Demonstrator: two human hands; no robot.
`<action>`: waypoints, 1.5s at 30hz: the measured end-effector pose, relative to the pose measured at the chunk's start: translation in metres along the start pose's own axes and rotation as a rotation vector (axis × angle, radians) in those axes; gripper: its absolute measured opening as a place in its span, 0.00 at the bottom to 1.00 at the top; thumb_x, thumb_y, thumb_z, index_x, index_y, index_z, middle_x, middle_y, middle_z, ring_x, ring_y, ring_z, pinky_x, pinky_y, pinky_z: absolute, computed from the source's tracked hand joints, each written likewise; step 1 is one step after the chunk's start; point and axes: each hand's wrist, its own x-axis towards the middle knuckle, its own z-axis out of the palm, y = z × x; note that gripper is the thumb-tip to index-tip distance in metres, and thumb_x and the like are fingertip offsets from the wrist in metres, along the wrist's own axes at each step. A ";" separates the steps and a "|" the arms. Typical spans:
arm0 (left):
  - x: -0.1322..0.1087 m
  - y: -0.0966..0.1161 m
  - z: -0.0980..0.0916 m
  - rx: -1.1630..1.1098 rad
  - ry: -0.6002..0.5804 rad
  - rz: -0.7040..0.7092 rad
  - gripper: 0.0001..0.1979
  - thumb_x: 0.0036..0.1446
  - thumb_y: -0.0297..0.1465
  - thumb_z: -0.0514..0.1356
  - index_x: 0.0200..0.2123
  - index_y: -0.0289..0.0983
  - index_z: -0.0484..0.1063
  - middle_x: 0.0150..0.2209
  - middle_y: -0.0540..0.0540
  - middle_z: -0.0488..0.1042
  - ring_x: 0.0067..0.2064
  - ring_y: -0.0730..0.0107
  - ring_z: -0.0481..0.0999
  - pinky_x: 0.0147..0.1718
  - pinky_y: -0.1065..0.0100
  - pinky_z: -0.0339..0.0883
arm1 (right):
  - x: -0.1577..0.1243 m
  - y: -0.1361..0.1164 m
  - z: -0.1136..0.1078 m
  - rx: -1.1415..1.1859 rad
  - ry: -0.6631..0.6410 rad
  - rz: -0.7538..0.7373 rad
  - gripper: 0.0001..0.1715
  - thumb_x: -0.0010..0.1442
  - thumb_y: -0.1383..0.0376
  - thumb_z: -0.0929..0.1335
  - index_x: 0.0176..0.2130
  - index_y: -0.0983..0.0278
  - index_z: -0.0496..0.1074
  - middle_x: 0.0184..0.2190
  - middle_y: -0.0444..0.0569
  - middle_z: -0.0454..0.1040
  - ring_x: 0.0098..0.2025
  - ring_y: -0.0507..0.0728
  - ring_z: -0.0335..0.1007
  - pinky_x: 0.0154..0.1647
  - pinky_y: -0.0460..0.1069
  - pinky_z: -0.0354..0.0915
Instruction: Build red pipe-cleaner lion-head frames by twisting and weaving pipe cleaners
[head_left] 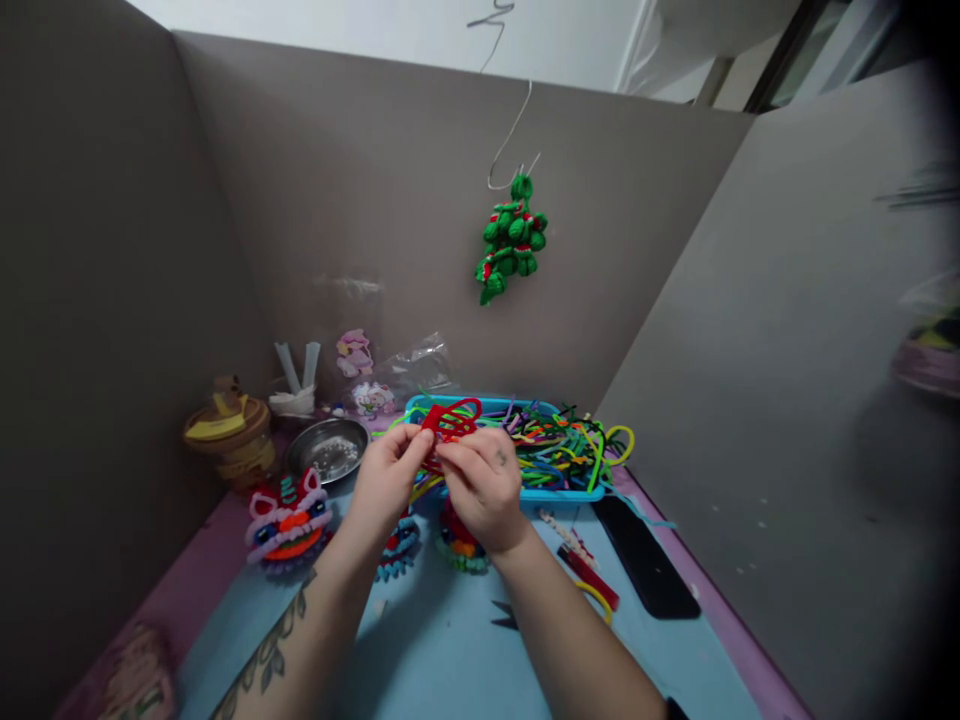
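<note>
Both hands meet above the counter point(450, 660), the left hand point(386, 480) and right hand point(484, 490) pinched together on a looped red pipe cleaner point(450, 420), held up close where the fingertips can bend it. Just behind lies a blue tray point(559, 493) heaped with coloured pipe cleaners point(562, 445), within easy reach, while finished fuzzy lion heads point(289, 520) sit to the left beside a metal dish point(328, 450). A green bundle point(511, 240) hangs by wire on the grey partition.
</note>
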 end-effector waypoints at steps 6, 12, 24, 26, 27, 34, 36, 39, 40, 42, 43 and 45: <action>0.002 -0.004 -0.004 0.047 0.082 0.025 0.12 0.52 0.38 0.60 0.26 0.35 0.69 0.23 0.53 0.67 0.27 0.74 0.64 0.28 0.73 0.59 | 0.017 -0.011 -0.016 0.596 -0.349 0.203 0.07 0.60 0.63 0.67 0.31 0.60 0.74 0.27 0.45 0.76 0.31 0.53 0.71 0.37 0.50 0.68; 0.000 0.000 -0.001 0.081 0.070 0.025 0.13 0.51 0.40 0.60 0.26 0.35 0.70 0.23 0.52 0.69 0.28 0.72 0.66 0.30 0.72 0.60 | 0.016 0.009 -0.031 1.071 -0.522 0.391 0.34 0.57 0.39 0.60 0.35 0.62 0.77 0.20 0.46 0.73 0.22 0.53 0.69 0.25 0.48 0.65; -0.009 0.000 0.005 0.242 -0.044 0.075 0.13 0.56 0.38 0.57 0.28 0.35 0.70 0.26 0.50 0.70 0.29 0.71 0.66 0.30 0.71 0.61 | 0.018 0.013 -0.016 0.060 -0.038 0.055 0.07 0.58 0.70 0.68 0.36 0.59 0.76 0.32 0.48 0.76 0.38 0.56 0.67 0.42 0.54 0.66; -0.010 0.003 0.005 0.266 -0.041 0.092 0.13 0.56 0.38 0.57 0.27 0.35 0.70 0.26 0.51 0.69 0.29 0.71 0.66 0.30 0.72 0.60 | 0.015 0.014 -0.014 0.036 -0.041 0.038 0.08 0.59 0.70 0.68 0.37 0.59 0.76 0.33 0.48 0.76 0.38 0.56 0.67 0.42 0.54 0.67; -0.010 0.005 0.005 0.276 -0.041 0.101 0.12 0.56 0.38 0.57 0.27 0.35 0.70 0.26 0.51 0.69 0.29 0.72 0.66 0.30 0.72 0.60 | 0.015 0.015 -0.013 0.022 -0.042 0.033 0.09 0.59 0.70 0.68 0.38 0.59 0.76 0.34 0.48 0.76 0.38 0.56 0.67 0.42 0.54 0.67; -0.012 0.010 0.006 0.274 -0.062 0.118 0.12 0.57 0.38 0.56 0.27 0.35 0.70 0.26 0.50 0.71 0.29 0.71 0.68 0.31 0.72 0.61 | 0.014 0.012 -0.013 -0.050 -0.035 0.034 0.10 0.59 0.69 0.67 0.40 0.58 0.76 0.35 0.49 0.75 0.40 0.58 0.65 0.44 0.56 0.67; -0.013 0.010 0.006 0.268 -0.073 0.124 0.12 0.57 0.37 0.56 0.28 0.35 0.70 0.27 0.50 0.72 0.30 0.70 0.69 0.32 0.71 0.62 | 0.014 0.011 -0.013 -0.045 -0.039 0.052 0.09 0.59 0.69 0.68 0.39 0.58 0.76 0.35 0.49 0.75 0.40 0.58 0.65 0.44 0.56 0.66; -0.013 0.010 0.005 0.279 -0.090 0.138 0.12 0.58 0.37 0.55 0.30 0.35 0.71 0.29 0.49 0.73 0.32 0.69 0.70 0.34 0.71 0.63 | 0.016 0.010 -0.014 -0.007 -0.038 0.106 0.07 0.58 0.69 0.68 0.36 0.60 0.76 0.34 0.50 0.72 0.40 0.58 0.64 0.44 0.55 0.65; -0.012 0.010 0.005 0.292 -0.097 0.145 0.12 0.58 0.37 0.55 0.31 0.35 0.71 0.30 0.48 0.73 0.32 0.69 0.70 0.34 0.71 0.63 | 0.017 0.010 -0.014 0.012 -0.049 0.138 0.07 0.58 0.69 0.68 0.35 0.60 0.77 0.34 0.49 0.71 0.40 0.57 0.64 0.44 0.55 0.65; -0.012 0.010 0.003 0.330 -0.112 0.157 0.12 0.58 0.37 0.55 0.31 0.35 0.71 0.30 0.49 0.73 0.32 0.70 0.70 0.33 0.71 0.63 | 0.019 0.010 -0.015 0.061 -0.088 0.217 0.06 0.57 0.69 0.68 0.33 0.60 0.77 0.36 0.49 0.70 0.43 0.58 0.64 0.46 0.55 0.63; -0.011 0.010 0.002 0.355 -0.120 0.163 0.12 0.59 0.37 0.54 0.31 0.35 0.71 0.30 0.49 0.73 0.32 0.70 0.70 0.33 0.71 0.62 | 0.020 0.010 -0.015 0.087 -0.117 0.263 0.06 0.57 0.68 0.68 0.33 0.60 0.76 0.39 0.50 0.69 0.45 0.58 0.64 0.48 0.56 0.62; -0.010 0.009 0.000 0.411 -0.135 0.179 0.13 0.59 0.38 0.54 0.31 0.36 0.71 0.29 0.50 0.72 0.31 0.70 0.70 0.33 0.71 0.62 | 0.020 0.011 -0.016 0.140 -0.174 0.345 0.05 0.56 0.68 0.68 0.31 0.60 0.76 0.44 0.51 0.67 0.50 0.60 0.62 0.53 0.57 0.60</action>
